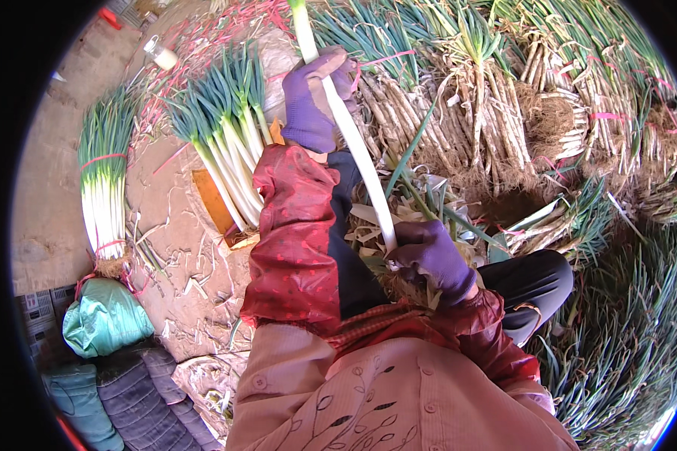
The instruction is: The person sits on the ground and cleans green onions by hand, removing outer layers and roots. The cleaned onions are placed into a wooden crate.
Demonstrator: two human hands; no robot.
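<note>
A peeled white spring onion stalk (361, 155) slants across the middle of the view, its green top cut off by the upper edge. My left hand (311, 104), in a purple glove, grips its upper part. At the lower, root end my right hand (435, 260), gloved alike, has its fingers closed around the stalk; they hide most of the roots. Left of my left sleeve, cleaned spring onions (231, 141) lie together on a yellow-orange support (210, 194). Beneath the held stalk are stripped leaves and skins (437, 197).
A tied bundle of clean onions (102, 186) lies at left, above a green plastic bag (107, 318). Unpeeled, soil-stained bundles (474, 124) fill the upper right. More onion greens (626, 338) spread at lower right. A clear bottle (161, 53) and pink twine (220, 34) are at upper left.
</note>
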